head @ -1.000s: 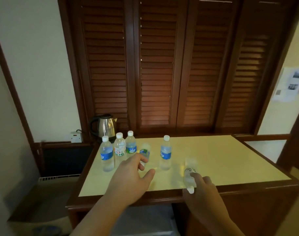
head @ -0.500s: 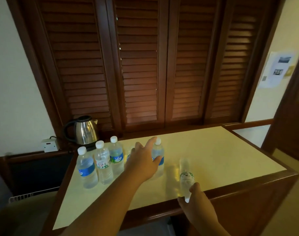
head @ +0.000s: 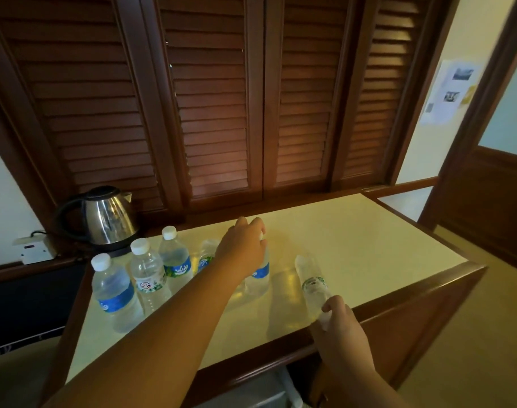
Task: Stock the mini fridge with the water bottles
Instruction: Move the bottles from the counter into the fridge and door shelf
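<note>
Head view: our left hand (head: 242,245) closes over the top of an upright clear blue-labelled water bottle (head: 258,275) on the cream-topped wooden desk (head: 369,245). Our right hand (head: 339,328) grips the cap end of a lying clear green-labelled bottle (head: 311,282), its long axis toward twelve o'clock.

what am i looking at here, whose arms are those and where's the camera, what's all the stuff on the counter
No robot here: a person wears one wide-angle camera on their head, so you see their own two arms from above. The left hand closes over the top of a standing blue-label bottle. The right hand grips the cap end of a bottle lying on its side near the front edge. On the pale countertop three more water bottles stand at the left, with a fourth partly hidden behind the arm. A steel kettle sits at the back left. The bottles are meant for a mini fridge.
</note>
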`<state>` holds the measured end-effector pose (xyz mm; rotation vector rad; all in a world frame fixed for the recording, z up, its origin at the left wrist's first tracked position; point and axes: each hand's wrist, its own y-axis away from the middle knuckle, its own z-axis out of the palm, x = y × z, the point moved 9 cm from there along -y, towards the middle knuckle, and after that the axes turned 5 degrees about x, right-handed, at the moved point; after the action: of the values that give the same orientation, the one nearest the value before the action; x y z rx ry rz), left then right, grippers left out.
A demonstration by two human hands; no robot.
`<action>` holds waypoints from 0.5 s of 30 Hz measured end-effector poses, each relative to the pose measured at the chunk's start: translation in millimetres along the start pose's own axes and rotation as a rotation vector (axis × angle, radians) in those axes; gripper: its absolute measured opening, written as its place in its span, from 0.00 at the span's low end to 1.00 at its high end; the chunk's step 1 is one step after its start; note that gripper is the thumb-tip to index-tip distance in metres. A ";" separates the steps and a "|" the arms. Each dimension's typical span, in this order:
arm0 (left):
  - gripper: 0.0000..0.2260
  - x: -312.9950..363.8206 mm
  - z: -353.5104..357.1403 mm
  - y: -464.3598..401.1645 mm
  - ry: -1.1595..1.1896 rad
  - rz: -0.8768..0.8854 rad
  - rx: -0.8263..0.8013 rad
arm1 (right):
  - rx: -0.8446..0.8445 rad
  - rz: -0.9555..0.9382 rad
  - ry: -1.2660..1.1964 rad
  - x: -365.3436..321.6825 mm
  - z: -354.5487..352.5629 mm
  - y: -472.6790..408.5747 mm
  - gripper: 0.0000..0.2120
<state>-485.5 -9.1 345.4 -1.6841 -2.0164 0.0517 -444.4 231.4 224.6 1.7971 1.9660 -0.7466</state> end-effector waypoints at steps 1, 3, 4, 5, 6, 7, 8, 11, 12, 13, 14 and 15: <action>0.09 2.1 -2.2 2.6 0.000 0.012 0.005 | 0.029 -0.016 -0.010 -2.2 -7.1 1.0 0.15; 0.09 6.6 -6.8 13.2 -0.004 0.033 0.010 | 0.085 -0.068 -0.038 -8.5 -22.2 2.5 0.15; 0.09 8.5 -9.6 21.3 -0.002 0.037 0.019 | 0.114 -0.105 -0.051 -12.5 -30.2 3.5 0.14; 0.09 10.1 -12.5 31.0 0.002 0.035 0.031 | 0.132 -0.135 -0.067 -16.2 -38.3 4.8 0.14; 0.10 11.6 -16.0 42.0 0.009 0.028 0.043 | 0.142 -0.162 -0.083 -19.3 -46.4 6.2 0.14; 0.11 12.7 -19.8 53.9 0.014 0.014 0.052 | 0.146 -0.192 -0.095 -22.7 -54.8 8.0 0.14; 0.13 13.3 -24.2 66.5 0.020 -0.003 0.058 | 0.143 -0.226 -0.105 -26.1 -62.6 9.9 0.14; 0.13 17.4 -42.2 107.3 0.024 -0.049 0.080 | 0.085 -0.322 -0.108 -36.4 -84.6 18.8 0.14; 0.12 20.3 -49.3 122.5 0.025 -0.059 0.090 | 0.066 -0.359 -0.102 -38.8 -91.0 23.3 0.14; 0.11 23.1 -55.8 138.6 0.027 -0.072 0.099 | 0.051 -0.392 -0.094 -39.9 -97.2 28.8 0.14; 0.11 25.7 -62.5 155.8 0.030 -0.089 0.110 | 0.033 -0.415 -0.095 -40.8 -103.6 35.1 0.14; 0.11 27.8 -68.8 173.5 0.036 -0.111 0.127 | 0.010 -0.429 -0.107 -41.5 -109.3 42.1 0.13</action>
<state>-302.8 37.0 355.6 -1.4836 -2.0319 0.1080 -389.4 266.9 330.2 1.3178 2.3026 -0.9596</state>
